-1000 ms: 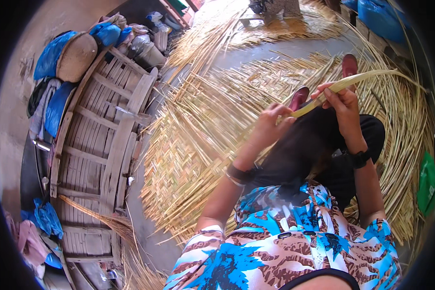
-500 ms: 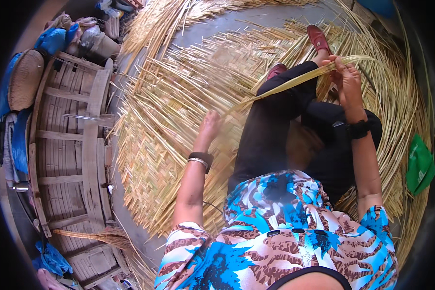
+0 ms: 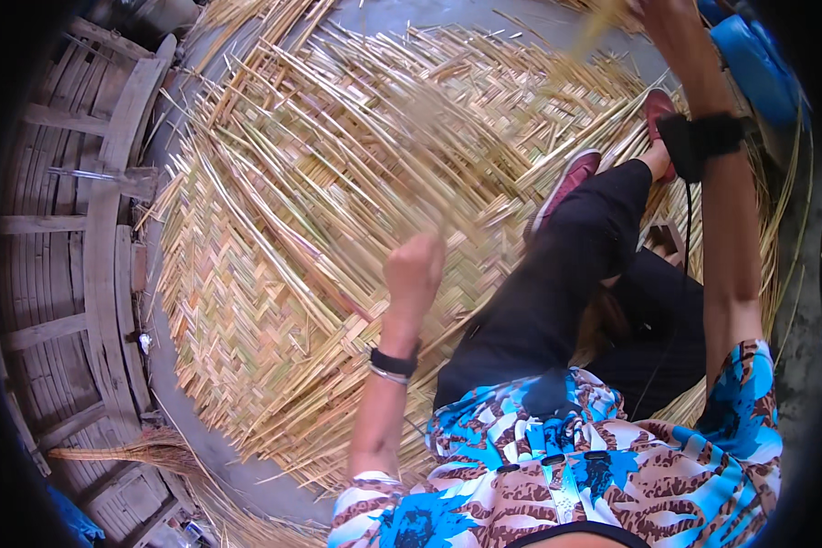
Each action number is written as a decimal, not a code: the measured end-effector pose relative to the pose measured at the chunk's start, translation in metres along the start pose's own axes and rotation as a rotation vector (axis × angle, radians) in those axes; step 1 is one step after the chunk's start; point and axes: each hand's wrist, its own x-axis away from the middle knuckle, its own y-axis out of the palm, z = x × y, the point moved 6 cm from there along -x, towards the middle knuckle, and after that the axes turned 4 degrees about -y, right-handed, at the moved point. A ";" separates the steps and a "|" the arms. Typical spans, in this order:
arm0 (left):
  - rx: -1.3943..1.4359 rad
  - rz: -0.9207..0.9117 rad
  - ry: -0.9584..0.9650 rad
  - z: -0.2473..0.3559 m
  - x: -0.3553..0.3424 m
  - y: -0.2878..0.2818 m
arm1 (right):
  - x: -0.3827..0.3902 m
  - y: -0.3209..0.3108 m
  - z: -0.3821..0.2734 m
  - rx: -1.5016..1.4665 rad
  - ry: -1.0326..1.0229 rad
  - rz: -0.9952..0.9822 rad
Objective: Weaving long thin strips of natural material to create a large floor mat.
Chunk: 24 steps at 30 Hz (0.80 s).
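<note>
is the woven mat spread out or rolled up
Spread out: the woven mat lies flat on the floor, its zigzag weave and ragged edge showing.

Broom point(image 3: 160, 451) left of mat point(image 3: 329, 224)

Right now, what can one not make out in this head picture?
Right hand: head view, cut by the top edge; grip unclear.
Pale yellow flat strip: head view, motion blur, top edge.
Left hand: head view, motion blur; whether it holds anything is unclear.
Bright blue rounded object: head view, fading into the dark rim.
</note>
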 end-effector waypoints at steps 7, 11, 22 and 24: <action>1.111 0.523 -0.802 -0.063 0.035 0.017 | -0.044 0.261 -0.160 -0.380 -0.102 -0.694; 0.792 0.371 -0.643 -0.058 0.027 0.012 | 0.051 0.340 -0.178 -0.801 0.325 -0.798; 0.703 0.324 -0.614 -0.037 0.024 -0.004 | 0.097 0.402 -0.162 -0.957 0.656 -0.810; 0.785 0.363 -0.645 -0.041 0.028 -0.007 | 0.096 0.393 -0.166 -1.254 0.830 -0.957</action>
